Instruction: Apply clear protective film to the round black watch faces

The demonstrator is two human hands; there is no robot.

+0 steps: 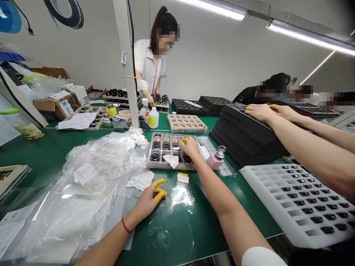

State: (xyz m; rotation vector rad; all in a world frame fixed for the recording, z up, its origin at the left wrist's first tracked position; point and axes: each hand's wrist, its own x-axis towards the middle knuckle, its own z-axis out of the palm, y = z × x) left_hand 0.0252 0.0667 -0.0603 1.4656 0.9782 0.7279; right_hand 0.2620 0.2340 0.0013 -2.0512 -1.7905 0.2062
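My left hand, with yellow finger cots, is held low over the green table, its fingers apart and nothing between them. Beside it lies a crumpled white tissue. My right hand reaches over a compartment tray of round watch-like parts, some dark, some gold-toned. Its yellow-capped fingers curl down at a compartment on the right side; whatever they grip is hidden. A folded white tissue rests on the tray's front. Right of the tray stands a pink pump bottle.
Clear plastic bags cover the left side. A stack of black trays stands at right, with another person's hands on it. A white foam tray of small dark parts lies in front. Another person stands across the table.
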